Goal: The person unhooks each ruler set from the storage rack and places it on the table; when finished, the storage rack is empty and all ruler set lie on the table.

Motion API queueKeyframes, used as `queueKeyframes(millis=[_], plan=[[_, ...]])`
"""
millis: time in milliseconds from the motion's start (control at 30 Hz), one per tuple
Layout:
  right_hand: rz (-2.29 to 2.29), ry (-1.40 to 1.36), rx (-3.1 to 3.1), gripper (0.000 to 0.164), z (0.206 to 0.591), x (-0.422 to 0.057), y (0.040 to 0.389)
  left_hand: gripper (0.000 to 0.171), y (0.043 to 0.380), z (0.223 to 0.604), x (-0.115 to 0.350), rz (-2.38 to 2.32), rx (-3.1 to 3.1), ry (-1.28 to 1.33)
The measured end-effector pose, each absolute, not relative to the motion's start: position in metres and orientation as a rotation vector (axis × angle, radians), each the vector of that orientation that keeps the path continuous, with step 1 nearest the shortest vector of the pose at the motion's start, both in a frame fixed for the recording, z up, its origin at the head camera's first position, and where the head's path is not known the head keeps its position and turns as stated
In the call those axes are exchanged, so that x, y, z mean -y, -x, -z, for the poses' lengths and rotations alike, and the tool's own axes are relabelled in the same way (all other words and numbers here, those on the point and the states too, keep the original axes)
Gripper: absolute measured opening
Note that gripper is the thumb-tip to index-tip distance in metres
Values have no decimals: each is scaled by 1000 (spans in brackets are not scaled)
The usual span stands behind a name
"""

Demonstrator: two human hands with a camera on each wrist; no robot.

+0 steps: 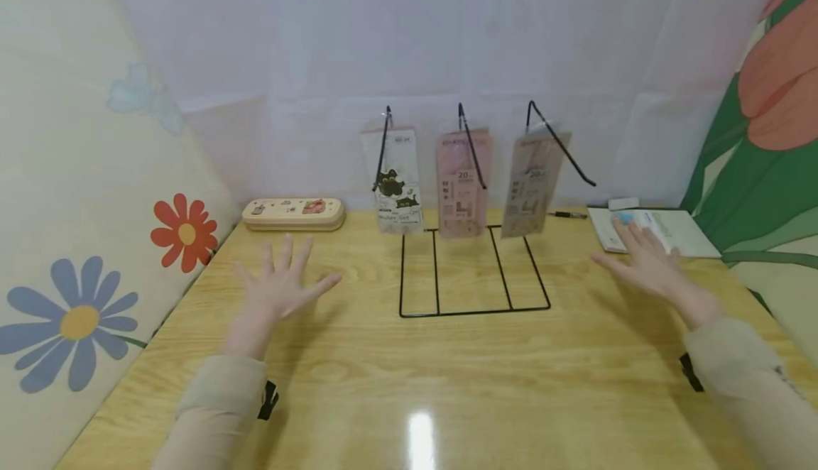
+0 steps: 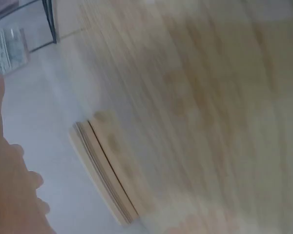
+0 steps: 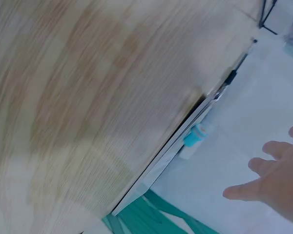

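My left hand is spread above the table at the left, fingers straight, holding nothing. A cream pencil case with small pictures lies just beyond it. On the other side, my right hand is also spread with nothing in it, in front of a white notebook. Between the hands stands a black wire rack with three hooks. Flat packets hang from them: a white one with dark cartoon animals, a pink one and a greyish-brown one.
A black pen lies between the rack and the notebook. A small white block, perhaps an eraser, sits at the notebook's back edge. Flowered panels flank the wooden table, and a white cloth hangs behind.
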State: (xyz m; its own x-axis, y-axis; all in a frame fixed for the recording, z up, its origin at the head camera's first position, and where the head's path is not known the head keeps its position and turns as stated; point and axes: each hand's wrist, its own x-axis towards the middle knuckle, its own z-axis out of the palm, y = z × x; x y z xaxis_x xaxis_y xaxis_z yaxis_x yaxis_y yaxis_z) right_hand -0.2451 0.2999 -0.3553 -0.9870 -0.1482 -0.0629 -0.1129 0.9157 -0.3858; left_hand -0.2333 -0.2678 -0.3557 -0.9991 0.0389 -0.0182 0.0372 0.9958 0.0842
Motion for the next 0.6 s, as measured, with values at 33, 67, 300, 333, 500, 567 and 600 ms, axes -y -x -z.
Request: queueKeyframes(millis=[33,67,300,333,500,567,600], plan=[[622,211,-2982,89,354,-298,245,99,233,355,264,-138,-3098,-69],[643,224,-2979,88,354,-296,246,99,232,355,260,-139,-3082,-77],[928,362,-2934,85,349,-277,248,97,230,358,227,-161,-3043,-193],[972,361,-2915,86,348,-274,248,96,230,359,222,-167,-3043,-210],[1116,324,-2841,88,344,-259,249,93,231,364,202,-212,-3011,-284],[1149,325,-2834,88,344,-254,251,92,230,365,195,-234,-2985,-317],[1165,324,-2833,88,343,-251,253,91,230,365,192,-238,-2972,-329]])
